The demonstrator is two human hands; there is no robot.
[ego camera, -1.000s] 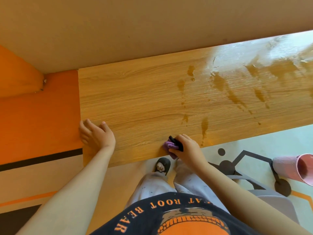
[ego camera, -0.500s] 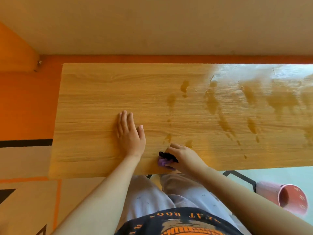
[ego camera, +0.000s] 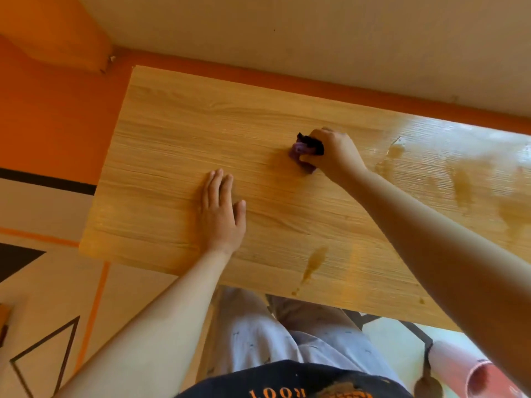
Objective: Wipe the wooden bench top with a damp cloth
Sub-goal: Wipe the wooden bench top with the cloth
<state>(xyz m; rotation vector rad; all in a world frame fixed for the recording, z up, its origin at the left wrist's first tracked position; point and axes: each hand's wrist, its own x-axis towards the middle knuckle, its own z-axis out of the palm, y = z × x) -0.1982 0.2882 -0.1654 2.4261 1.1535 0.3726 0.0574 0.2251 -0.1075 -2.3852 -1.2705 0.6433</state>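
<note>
Flat and open, the left hand (ego camera: pixel 221 214) is pressed palm-down at centre frame on the wooden bench top (ego camera: pixel 172 139), bracing the body. Farther up, the right hand (ego camera: pixel 330 153) is closed around a bunched purple cloth (ego camera: pixel 300 149), arm outstretched. Even pressure should be kept, and wet streaks at right are best overlapped.
</note>
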